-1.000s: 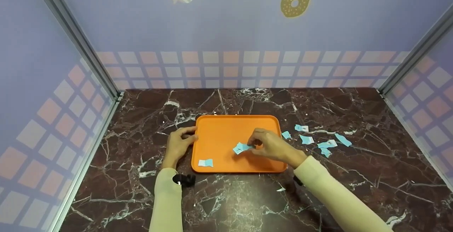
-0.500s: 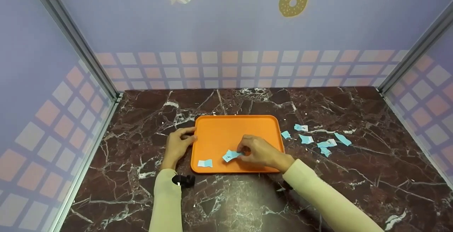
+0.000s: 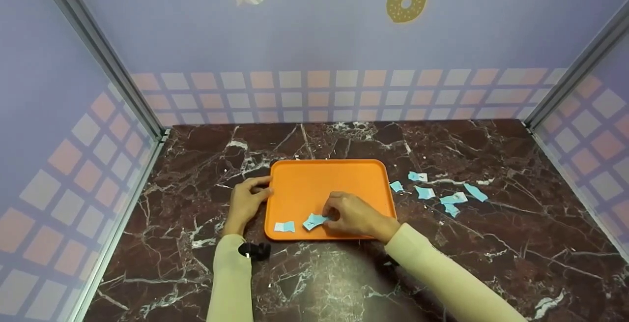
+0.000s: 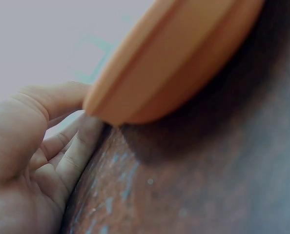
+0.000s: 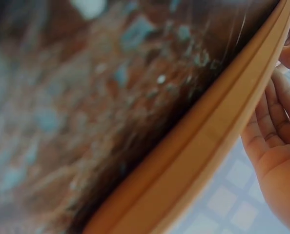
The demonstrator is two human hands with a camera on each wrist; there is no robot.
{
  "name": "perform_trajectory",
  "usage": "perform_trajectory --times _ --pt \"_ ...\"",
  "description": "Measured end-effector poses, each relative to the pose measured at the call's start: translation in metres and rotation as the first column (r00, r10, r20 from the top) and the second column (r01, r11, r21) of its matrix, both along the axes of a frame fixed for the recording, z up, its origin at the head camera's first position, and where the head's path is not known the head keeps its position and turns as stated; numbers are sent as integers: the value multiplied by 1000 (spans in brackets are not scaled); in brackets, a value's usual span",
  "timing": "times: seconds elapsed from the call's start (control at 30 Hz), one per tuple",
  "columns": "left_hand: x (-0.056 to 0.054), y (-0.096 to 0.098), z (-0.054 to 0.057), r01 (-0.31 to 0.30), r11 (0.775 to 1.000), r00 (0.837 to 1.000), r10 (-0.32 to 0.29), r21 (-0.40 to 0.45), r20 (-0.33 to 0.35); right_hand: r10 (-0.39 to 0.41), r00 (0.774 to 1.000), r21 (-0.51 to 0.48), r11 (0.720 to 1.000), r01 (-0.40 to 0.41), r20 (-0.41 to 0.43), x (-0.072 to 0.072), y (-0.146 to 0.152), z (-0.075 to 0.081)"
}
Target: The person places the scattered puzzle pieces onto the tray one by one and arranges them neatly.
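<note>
I'd lay that jagged blue paper scrap (image 3: 314,221) the right hand (image 3: 351,214) is pinching down flat, loose-fingered left hand (image 3: 247,201) bracing the rectangular orange plastic tray (image 3: 314,177) at its left edge.

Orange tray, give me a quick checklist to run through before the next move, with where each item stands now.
1. Left hand touching the left edge of the orange tray: ok.
2. Right hand gripping the marked blue piece: ok.
3. Gap between that piece and the blue-and-white piece in the tray's near left corner: ok, they are apart.
4. Held piece touching the tray floor: cannot tell.
5. All pieces on the tray: not ok, loose pieces lie on the table to the right.
</note>
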State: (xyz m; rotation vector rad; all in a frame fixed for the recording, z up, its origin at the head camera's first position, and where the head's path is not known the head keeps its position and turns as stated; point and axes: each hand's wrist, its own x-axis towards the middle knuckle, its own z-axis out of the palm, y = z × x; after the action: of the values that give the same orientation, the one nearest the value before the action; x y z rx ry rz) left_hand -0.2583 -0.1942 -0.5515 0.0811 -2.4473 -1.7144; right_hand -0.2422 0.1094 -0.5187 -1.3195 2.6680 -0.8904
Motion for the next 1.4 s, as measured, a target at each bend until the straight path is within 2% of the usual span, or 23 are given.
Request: perform_trajectory --times 0.33,0.9,1.13,1.4 --pt "1 0 1 3 1000 1000 -3 -11 -6 0 999 16 1000 0 -40 3 -3 -3" --pt "0 1 0 -3 1000 1000 3 13 2 -2 1000 7 1000 2 9 6 -6 -3" --pt "0 0 0 -2 1000 1000 1 9 24 3 995 0 1000 -3 99 5 4 1" --pt "0 0 0 4 1000 1000 -5 23 29 35 998 -37 999 -33 46 -3 28 8"
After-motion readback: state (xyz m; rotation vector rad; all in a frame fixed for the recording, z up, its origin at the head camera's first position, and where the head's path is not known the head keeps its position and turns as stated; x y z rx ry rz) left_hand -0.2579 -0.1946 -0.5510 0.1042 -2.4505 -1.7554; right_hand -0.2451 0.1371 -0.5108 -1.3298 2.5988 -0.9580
